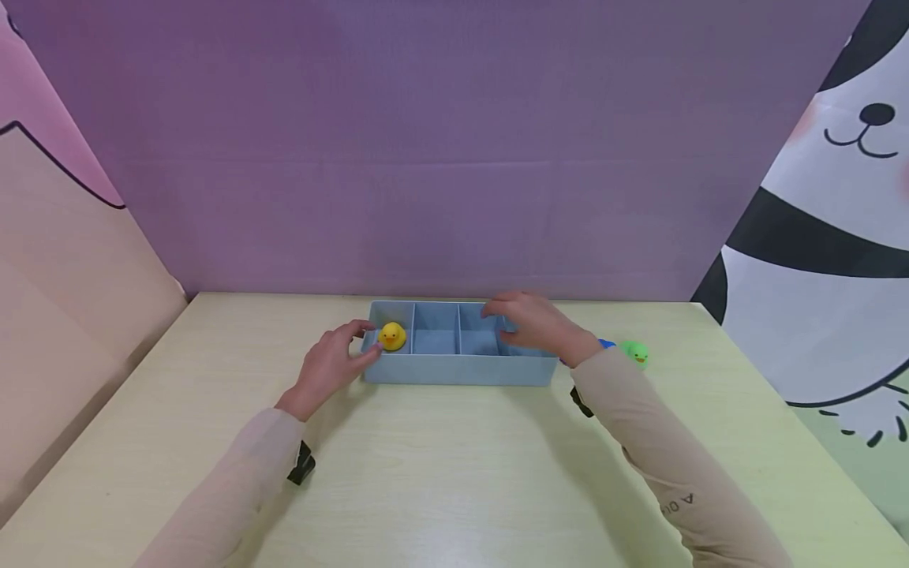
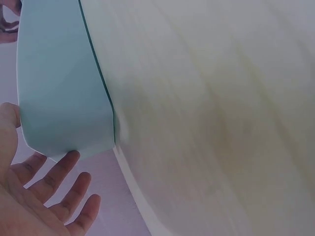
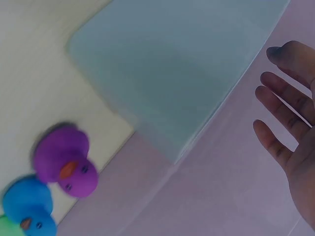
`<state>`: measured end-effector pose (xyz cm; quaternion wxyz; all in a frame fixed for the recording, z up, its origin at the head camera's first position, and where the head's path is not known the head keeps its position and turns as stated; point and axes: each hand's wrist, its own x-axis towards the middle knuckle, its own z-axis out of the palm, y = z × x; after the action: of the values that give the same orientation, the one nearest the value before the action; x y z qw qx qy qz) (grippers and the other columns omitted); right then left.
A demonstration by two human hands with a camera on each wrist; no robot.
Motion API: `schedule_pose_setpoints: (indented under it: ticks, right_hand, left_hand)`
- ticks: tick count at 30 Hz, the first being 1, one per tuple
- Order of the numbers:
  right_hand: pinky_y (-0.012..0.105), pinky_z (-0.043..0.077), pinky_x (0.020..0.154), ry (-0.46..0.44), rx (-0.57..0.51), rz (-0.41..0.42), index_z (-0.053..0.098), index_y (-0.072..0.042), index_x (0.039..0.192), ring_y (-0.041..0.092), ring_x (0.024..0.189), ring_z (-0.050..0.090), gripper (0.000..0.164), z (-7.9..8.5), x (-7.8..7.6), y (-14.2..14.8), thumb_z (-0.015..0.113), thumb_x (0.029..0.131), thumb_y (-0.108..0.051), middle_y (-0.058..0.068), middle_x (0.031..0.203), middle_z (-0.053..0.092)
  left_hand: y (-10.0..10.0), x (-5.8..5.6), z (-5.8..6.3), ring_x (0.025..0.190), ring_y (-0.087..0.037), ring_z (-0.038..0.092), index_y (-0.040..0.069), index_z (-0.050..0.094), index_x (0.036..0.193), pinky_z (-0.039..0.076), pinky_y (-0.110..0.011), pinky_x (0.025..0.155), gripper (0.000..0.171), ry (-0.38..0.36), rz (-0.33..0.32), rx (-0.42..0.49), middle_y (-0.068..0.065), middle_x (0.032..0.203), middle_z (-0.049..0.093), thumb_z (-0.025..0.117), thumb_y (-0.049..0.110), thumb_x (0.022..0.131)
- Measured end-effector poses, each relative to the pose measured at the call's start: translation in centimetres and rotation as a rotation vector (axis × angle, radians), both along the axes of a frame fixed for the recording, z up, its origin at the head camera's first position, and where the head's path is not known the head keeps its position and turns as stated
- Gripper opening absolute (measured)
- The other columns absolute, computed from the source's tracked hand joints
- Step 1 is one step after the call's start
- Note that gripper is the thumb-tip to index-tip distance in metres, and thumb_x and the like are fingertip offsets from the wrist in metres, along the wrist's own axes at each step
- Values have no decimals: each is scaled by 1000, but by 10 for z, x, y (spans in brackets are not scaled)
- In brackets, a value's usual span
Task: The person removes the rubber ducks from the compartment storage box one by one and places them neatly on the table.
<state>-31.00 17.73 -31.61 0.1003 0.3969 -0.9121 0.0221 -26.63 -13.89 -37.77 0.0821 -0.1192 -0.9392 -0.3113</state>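
Note:
A light blue divided box (image 1: 458, 370) stands near the table's far edge. In its leftmost compartment sits a yellow rubber duck (image 1: 392, 337). My left hand (image 1: 330, 361) is at the box's left end, its thumb by the front corner near the duck. The left wrist view shows those fingers (image 2: 51, 181) spread, with fingertips right at the end wall. Over the right-hand compartments hovers my right hand (image 1: 536, 322), thumb and fingers apart and nothing between them. It hides part of the rightmost compartment. In the right wrist view its fingers (image 3: 278, 105) are spread above the rim.
Right of the box, a purple duck (image 3: 61, 157), a blue duck (image 3: 29, 206) and a green duck (image 1: 635, 353) stand in a row. My right forearm partly covers them in the head view. A purple cloth backdrop (image 1: 440, 158) rises behind the table (image 1: 440, 465).

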Motion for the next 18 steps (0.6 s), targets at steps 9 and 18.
schedule_pose_setpoints:
  ticks: [9, 18]
  right_hand:
    - [43, 44, 94, -48, 54, -3, 61, -14, 112, 21, 107, 55, 31, 2, -3, -29, 67, 82, -16, 3, 113, 61]
    - [40, 44, 95, -74, 85, 6, 61, -15, 114, 19, 107, 56, 30, 7, -8, -55, 65, 84, -18, 2, 115, 61]
  left_hand:
    - [-2, -2, 0, 106, -33, 55, 14, 53, 125, 48, -48, 80, 46, -6, -7, 25, -13, 120, 59, 56, 40, 87]
    - [-3, -1, 2, 108, -35, 55, 12, 54, 125, 49, -46, 78, 45, -7, -25, 37, -14, 118, 60, 58, 36, 87]
